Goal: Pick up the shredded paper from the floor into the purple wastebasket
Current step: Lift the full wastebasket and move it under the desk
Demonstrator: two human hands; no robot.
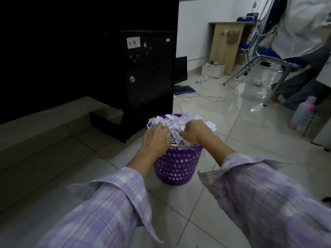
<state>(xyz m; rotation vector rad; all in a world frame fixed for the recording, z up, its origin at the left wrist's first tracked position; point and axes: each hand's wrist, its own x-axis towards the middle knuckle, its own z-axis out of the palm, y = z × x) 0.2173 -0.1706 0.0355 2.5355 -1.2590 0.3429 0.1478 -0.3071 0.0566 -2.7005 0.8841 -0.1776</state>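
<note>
Shredded paper (176,125) filled the purple wastebasket (176,168) to above its rim, white strips heaped in a mound that spilled slightly over the far and right edges. The wastebasket, a plastic one with lattice sides, stood upright on the pale tiled floor (223,122), just in front of a black cabinet (148,68) with a round lock. Both hands were on top of the heap. The left hand (155,136) lay palm down on the left side of the mound, its fingers curled into the strips and grasping them. The right hand (194,130) was on the right side, its fingers bent and clutching a bunch of strips. Both arms wore lilac checked sleeves (111,208). Farther back, a white power strip (202,80) and its cable lay on the floor beside a dark keyboard (183,90). A second person sat on a blue chair (268,54) at the right.
</note>
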